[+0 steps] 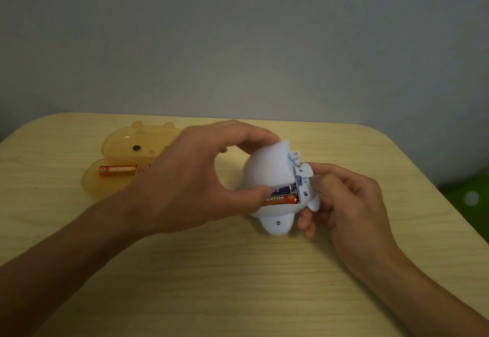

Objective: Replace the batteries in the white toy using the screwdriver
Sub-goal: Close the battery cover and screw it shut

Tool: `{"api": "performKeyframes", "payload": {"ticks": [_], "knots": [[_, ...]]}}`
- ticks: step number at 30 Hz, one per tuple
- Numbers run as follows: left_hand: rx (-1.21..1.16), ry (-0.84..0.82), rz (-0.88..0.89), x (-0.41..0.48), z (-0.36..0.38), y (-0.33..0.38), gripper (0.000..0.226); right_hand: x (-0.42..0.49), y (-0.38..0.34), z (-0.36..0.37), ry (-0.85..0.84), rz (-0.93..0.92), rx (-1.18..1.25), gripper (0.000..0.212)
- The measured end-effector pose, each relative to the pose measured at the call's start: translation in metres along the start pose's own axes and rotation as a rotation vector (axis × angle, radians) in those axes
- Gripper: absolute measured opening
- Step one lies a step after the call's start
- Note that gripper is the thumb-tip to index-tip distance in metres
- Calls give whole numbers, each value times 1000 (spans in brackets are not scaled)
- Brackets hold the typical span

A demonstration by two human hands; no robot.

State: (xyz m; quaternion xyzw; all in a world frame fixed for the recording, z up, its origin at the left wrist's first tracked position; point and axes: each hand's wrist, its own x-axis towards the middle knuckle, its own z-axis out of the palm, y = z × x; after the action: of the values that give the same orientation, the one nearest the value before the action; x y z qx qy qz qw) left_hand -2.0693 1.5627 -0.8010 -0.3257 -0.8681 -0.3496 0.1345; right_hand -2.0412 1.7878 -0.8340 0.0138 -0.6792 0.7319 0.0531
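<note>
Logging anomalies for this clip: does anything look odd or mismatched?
Yes: the white toy's open compartment holds mismatched cells, a purple battery above an orange battery. Another orange one lies in the amber case.

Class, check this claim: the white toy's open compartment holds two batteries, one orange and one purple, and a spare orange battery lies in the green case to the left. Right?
Not quite. The head view shows the case is translucent orange, not green. The rest holds: the white toy contains an orange battery and a purple battery, and the spare battery lies in the case.

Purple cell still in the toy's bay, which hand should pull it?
Left, probably. Left hand has its thumb at the purple battery in the white toy; right hand steadies the toy's end.
</note>
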Motion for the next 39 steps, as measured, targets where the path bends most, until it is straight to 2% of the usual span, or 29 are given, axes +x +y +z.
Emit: {"api": "performKeyframes", "payload": {"ticks": [3,12,17,24,28,32,39], "knots": [[-14,5,42,0,13,5,62,-1,-2,1,-20,2,-11,37],[69,34,65,-6,24,0,60,-1,-1,1,-63,5,-10,21],[112,45,83,-10,23,-9,56,0,-1,-1,-64,4,-14,30],[28,15,25,-16,13,-15,57,0,-1,-1,-91,41,-6,30],[28,13,4,-15,15,-12,57,1,-4,1,-108,50,-13,20],[-1,8,-4,-14,16,-14,56,1,-6,2,-100,56,-35,35],[-69,-2,7,-14,19,-19,58,1,-2,1,-90,31,-31,33]]}}
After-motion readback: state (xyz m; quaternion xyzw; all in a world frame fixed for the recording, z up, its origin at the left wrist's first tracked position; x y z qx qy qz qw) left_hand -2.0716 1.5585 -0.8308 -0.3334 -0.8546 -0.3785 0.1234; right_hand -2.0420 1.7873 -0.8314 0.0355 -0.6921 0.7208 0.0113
